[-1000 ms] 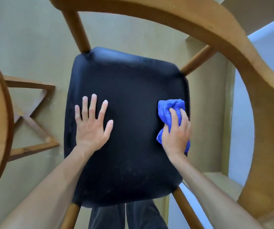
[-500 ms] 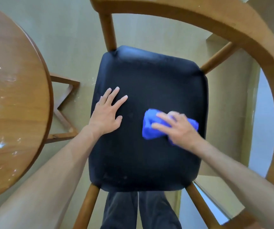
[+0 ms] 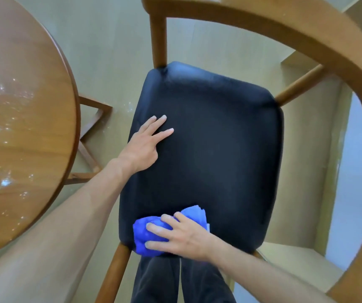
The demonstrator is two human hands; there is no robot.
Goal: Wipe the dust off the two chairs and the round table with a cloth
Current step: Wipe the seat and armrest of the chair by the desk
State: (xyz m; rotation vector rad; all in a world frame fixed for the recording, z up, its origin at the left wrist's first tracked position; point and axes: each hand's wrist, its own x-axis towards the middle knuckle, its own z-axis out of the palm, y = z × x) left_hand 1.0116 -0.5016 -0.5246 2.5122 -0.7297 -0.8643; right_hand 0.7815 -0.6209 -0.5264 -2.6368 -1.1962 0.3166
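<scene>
- Pressed down on the blue cloth (image 3: 148, 236) with the right hand (image 3: 183, 236), fingers spread flat over the bunched fabric rather than pinching it.
- Sat at the near-left corner of the black chair seat (image 3: 215, 154), that cloth, right at the front edge, with one bit sticking out past the fingertips toward the middle.
- Rested the left hand (image 3: 144, 147) open on the left side of the seat, fingers fanned out and flat on the cushion, holding nothing.
- Curved round the far and right sides of the seat, the wooden backrest rail (image 3: 306, 36), on slim wooden posts.
- Stood just left of the chair, the round wooden table (image 3: 22, 127), top speckled with pale dusty flecks.
- Showed dark trouser legs (image 3: 175, 281) below the seat's front edge.
</scene>
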